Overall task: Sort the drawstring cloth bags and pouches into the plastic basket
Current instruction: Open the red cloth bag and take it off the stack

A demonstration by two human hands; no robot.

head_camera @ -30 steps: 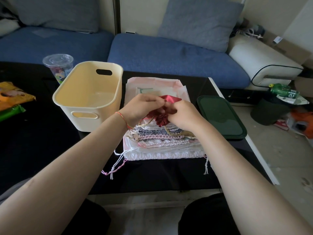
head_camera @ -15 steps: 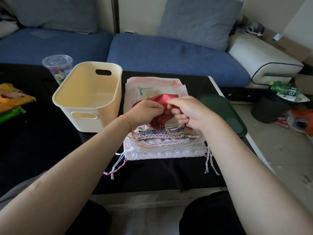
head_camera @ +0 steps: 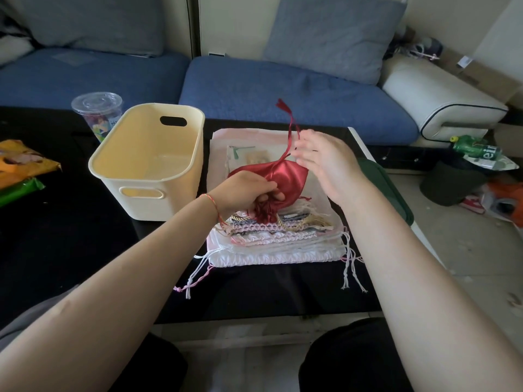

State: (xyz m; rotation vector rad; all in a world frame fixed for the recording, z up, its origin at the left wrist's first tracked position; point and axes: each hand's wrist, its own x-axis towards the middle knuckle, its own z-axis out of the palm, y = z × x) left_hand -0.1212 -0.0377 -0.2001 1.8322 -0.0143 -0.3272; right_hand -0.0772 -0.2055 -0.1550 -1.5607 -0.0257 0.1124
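Note:
A shiny red satin pouch [head_camera: 285, 176] hangs just above a flat stack of white, pink and patterned drawstring bags [head_camera: 271, 244] on the black table. My left hand [head_camera: 246, 193] grips the pouch's gathered mouth. A red drawstring with a tassel [head_camera: 288, 123] flies up beside my right hand [head_camera: 325, 162], whose fingers are spread; whether they still touch the cord is unclear. The cream plastic basket [head_camera: 147, 165] stands left of the stack with nothing in it.
A clear lidded cup [head_camera: 97, 111] stands behind the basket. Snack packets [head_camera: 19, 171] lie at the far left. A dark green lid [head_camera: 387, 190] lies right of the stack by the table edge. A blue sofa [head_camera: 283, 89] runs behind; clutter sits on the floor at right.
The red pouch has been lifted off the stack and stretched out. My right hand has moved up and right and opened, and the drawstring tassel now flies upward.

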